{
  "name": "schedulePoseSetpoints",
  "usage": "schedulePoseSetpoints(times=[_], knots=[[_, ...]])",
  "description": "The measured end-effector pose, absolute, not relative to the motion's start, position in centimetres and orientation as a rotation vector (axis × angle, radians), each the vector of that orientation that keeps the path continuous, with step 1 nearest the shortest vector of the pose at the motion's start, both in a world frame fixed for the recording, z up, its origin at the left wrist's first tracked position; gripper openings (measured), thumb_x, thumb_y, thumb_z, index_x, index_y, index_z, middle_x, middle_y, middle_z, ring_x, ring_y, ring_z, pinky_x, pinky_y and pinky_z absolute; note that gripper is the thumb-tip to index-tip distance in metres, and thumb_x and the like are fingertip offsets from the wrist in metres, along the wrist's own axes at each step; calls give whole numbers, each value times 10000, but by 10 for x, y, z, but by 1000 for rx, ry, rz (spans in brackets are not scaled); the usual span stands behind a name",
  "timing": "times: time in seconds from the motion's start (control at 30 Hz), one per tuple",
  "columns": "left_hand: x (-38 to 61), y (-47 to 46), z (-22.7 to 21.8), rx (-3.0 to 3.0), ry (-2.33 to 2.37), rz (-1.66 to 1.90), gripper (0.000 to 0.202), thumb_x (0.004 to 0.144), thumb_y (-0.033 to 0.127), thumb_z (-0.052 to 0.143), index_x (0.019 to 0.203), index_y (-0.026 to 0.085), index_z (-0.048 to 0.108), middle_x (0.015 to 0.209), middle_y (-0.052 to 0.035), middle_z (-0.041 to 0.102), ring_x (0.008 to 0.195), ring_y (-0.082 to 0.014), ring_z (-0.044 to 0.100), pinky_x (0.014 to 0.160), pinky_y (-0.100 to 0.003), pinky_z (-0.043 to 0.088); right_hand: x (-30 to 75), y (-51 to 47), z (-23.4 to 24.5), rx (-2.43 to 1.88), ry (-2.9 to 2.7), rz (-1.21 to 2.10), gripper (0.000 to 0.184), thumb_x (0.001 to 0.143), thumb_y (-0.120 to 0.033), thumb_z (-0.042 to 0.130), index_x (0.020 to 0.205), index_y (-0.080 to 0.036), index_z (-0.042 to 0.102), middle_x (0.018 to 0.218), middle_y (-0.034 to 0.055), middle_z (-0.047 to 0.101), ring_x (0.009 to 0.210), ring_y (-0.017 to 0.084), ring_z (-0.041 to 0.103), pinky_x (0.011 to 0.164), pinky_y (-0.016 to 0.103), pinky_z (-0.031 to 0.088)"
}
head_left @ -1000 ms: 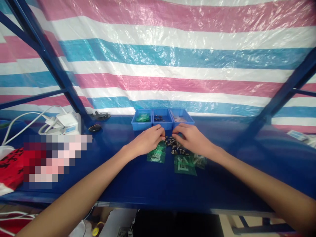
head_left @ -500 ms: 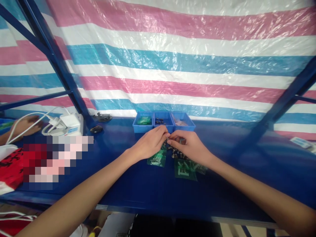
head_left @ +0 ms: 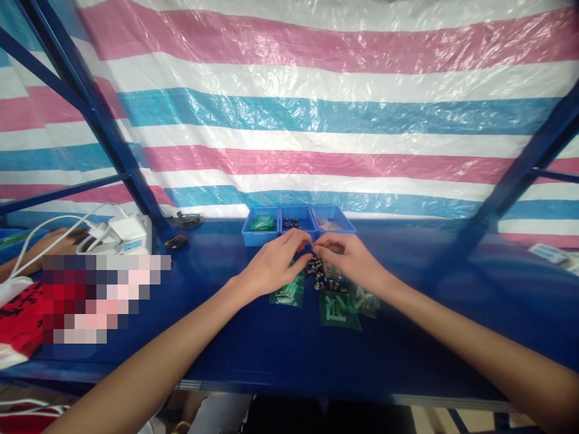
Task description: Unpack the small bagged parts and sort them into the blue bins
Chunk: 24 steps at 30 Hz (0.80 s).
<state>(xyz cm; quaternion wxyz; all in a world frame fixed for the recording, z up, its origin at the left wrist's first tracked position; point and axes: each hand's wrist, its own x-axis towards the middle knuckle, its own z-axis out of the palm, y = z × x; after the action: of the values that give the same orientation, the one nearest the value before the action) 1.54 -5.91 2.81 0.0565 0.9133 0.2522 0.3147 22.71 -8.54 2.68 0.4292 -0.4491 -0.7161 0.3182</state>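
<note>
My left hand point(head_left: 278, 262) is over the pile's left side, its thumb apart from its curved fingers, with nothing visible between them. Close to its fingertips, my right hand point(head_left: 350, 256) pinches its thumb and forefinger together; whatever is in that pinch is too small to make out. Beneath both hands lies a pile of small metal screws point(head_left: 319, 268), partly covered by the right hand. A green plastic bag of small parts point(head_left: 289, 292) rests under my left wrist. Another green bag point(head_left: 337, 310) with pale pieces lies nearer me, beside a third bag point(head_left: 366, 301).
Behind the hands stand three joined blue bins: one with green bags point(head_left: 263, 223), one with a few dark screws point(head_left: 292, 223), one with clear bags point(head_left: 330, 225). A black mouse-like object point(head_left: 176, 242) and white power strip point(head_left: 140, 238) lie left, near another person's hand point(head_left: 67, 241).
My left thumb has parted from its fingers, which were pinched close to the right fingertips. More of the screw pile shows between the hands. The view has shifted slightly.
</note>
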Motion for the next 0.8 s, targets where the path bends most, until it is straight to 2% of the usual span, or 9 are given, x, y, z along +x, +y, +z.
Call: schedulePoseSetpoints(times=[0.23, 0.43, 0.63, 0.8], knots=[[15, -56, 24, 2782, 774, 1016, 149, 1038, 310, 505, 1142, 208, 536, 1015, -43, 620, 872, -184, 627, 753, -310, 491, 224, -90, 28, -1071, -1853, 793, 256, 953, -410, 602, 848, -195, 692, 779, 21, 639, 726, 175, 578, 670, 317, 452], [16, -58, 25, 2782, 783, 1005, 212, 1080, 294, 385, 1174, 197, 548, 1113, -77, 650, 940, -197, 655, 792, -323, 514, 227, -86, 25, -1074, -1881, 711, 250, 971, -390, 570, 859, -199, 686, 833, 40, 689, 791, 196, 629, 729, 343, 495], [18, -59, 26, 2772, 818, 991, 237, 1085, 331, 380, 1135, 200, 571, 1088, -64, 667, 932, -196, 666, 786, -313, 511, 222, -91, 26, -1106, -1861, 640, 252, 931, -438, 632, 846, -206, 683, 790, 36, 687, 714, 186, 598, 641, 327, 488], [19, -60, 27, 2760, 898, 1003, 260, 1085, 366, 392, 1089, 190, 584, 1031, -49, 678, 889, -189, 666, 742, -296, 488, 221, -94, 28, -1135, -1909, 380, 187, 955, -358, 608, 883, -207, 692, 742, 17, 674, 659, 169, 588, 575, 297, 429]])
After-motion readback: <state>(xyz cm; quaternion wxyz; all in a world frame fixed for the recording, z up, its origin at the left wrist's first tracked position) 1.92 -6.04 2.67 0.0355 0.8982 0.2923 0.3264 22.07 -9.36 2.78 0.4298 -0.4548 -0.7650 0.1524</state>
